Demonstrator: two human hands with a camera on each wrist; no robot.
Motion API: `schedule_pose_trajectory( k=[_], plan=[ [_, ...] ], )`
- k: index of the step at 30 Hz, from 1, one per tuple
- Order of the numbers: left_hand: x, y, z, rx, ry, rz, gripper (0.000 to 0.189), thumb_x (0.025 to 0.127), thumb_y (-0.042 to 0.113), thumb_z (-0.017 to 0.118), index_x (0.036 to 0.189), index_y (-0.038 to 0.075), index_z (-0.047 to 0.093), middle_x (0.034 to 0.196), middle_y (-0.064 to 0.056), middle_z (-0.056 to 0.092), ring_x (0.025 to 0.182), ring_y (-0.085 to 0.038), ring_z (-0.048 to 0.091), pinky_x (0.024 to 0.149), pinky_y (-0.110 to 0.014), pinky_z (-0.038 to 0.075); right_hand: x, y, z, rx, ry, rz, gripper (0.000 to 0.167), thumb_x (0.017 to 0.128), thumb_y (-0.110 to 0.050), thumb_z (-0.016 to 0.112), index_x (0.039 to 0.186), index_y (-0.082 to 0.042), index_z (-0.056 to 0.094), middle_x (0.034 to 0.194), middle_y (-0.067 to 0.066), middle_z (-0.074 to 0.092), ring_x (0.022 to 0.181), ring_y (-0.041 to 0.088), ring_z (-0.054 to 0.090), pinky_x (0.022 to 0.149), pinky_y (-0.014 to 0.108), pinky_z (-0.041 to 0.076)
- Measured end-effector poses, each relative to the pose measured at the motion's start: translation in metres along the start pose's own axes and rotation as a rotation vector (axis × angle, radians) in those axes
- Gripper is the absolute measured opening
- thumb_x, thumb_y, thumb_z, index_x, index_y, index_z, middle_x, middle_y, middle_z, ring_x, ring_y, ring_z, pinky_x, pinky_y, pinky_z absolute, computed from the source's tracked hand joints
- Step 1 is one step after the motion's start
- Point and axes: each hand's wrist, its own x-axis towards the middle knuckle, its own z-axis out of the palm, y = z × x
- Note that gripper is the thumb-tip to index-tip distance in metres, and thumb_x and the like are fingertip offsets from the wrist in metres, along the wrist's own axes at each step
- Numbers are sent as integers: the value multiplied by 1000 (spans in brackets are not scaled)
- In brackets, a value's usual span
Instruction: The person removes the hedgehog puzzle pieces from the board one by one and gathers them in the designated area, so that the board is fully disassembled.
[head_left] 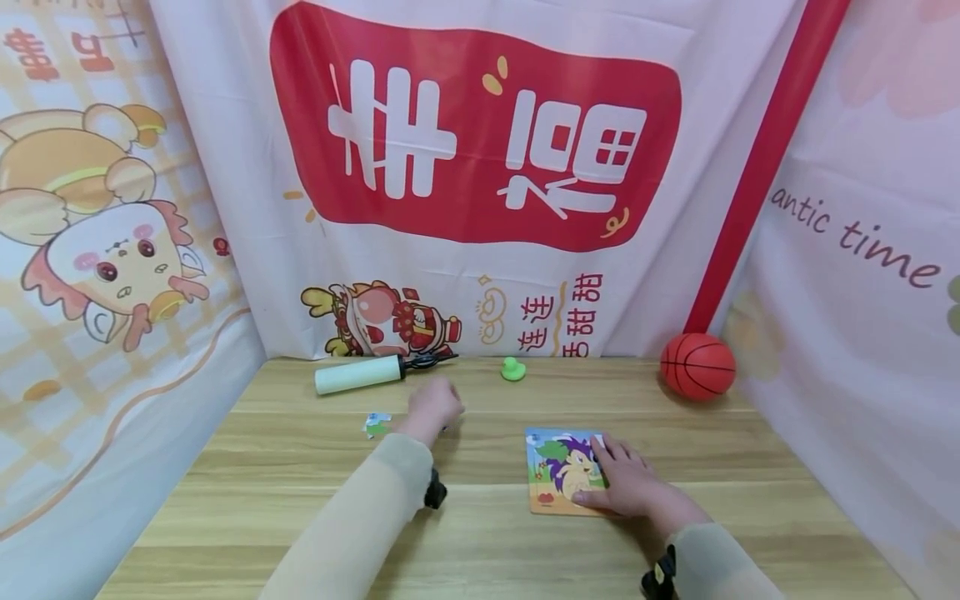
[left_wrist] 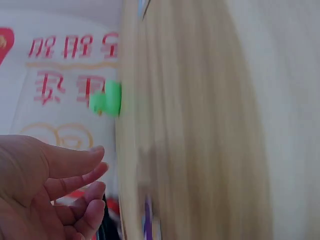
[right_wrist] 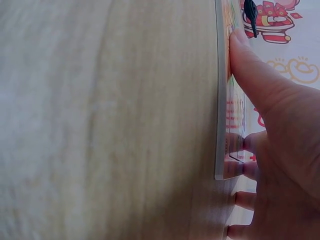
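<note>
A square picture puzzle (head_left: 564,475) showing a purple-haired hedgehog lies flat on the wooden table. My right hand (head_left: 630,479) rests on its right side, fingers spread, with the thumb along the lower part; in the right wrist view the thumb (right_wrist: 250,65) and fingertips touch the picture. My left hand (head_left: 433,408) hovers over the table left of the puzzle, its fingers loosely bent, and the left wrist view shows nothing between them. Just left of that hand is a small blue-green puzzle piece (head_left: 377,425). A purple piece (left_wrist: 148,220) lies below the left hand, mostly hidden in the head view.
A pale green hand pump (head_left: 358,375) with a black nozzle lies along the table's back edge. A green toy duck (head_left: 513,369) sits at the back middle, and a small red basketball (head_left: 697,367) at the back right. Printed cloth hangs (head_left: 480,267) behind and at both sides.
</note>
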Motion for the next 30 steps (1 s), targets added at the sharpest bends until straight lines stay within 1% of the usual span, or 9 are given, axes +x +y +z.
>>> schedule_pose_trajectory(
  k=[3,7,11,14,20,21,24,28,30],
  plan=[
    [-4,28,20,-35,-13,51,9,81,18,74,83,16,65,81,0,60,83,-24,55,88,-44,42,-1,0,-1,-3,-1,3,114,73,-79,62,156,-9,25,160,23,15,139,54,15,105,72,14],
    [-11,61,49,-76,-44,133,9,82,18,75,81,19,66,79,3,59,83,-22,53,84,-43,43,-1,-1,-1,-6,-6,4,114,73,-79,61,156,-10,26,160,23,16,140,53,16,105,72,15],
    [-26,92,70,-147,-123,195,10,83,17,76,90,18,70,84,4,61,82,-19,55,79,-39,47,-2,-2,-2,-6,-5,0,113,74,-79,61,156,-10,25,160,22,16,140,53,16,105,72,15],
    [-36,110,82,-146,-189,238,16,83,20,77,99,18,73,91,5,63,84,-16,58,78,-36,48,-2,0,-3,-9,-3,-7,113,74,-79,60,156,-10,25,160,22,15,140,53,16,104,72,15],
    [-46,133,97,-70,-251,301,19,84,26,77,103,21,75,92,11,65,86,-12,57,84,-35,46,1,4,-1,-11,1,-19,113,74,-79,60,156,-10,25,161,21,15,140,52,15,105,73,13],
    [-48,136,99,-66,-249,304,19,84,26,78,102,21,75,91,11,65,86,-11,57,87,-36,45,1,4,-1,-13,1,-21,113,74,-79,60,157,-10,24,161,21,15,141,52,15,105,72,13],
    [-52,142,103,-66,-229,308,18,82,26,80,97,18,74,86,10,63,84,-12,56,84,-36,45,1,4,-1,-14,5,-30,113,75,-79,60,157,-10,23,161,21,15,141,51,14,106,72,12],
    [-54,147,109,-58,-182,299,16,81,26,81,85,20,67,78,9,58,76,-12,54,70,-30,46,0,4,0,-14,16,-41,111,76,-77,62,157,-10,24,160,22,16,141,51,16,106,72,13],
    [-54,148,114,-56,-169,270,18,81,27,81,80,21,64,76,9,56,74,-13,52,68,-30,45,0,4,0,-17,22,-50,111,76,-76,62,156,-10,24,160,22,17,141,51,17,106,72,14]
  ],
)
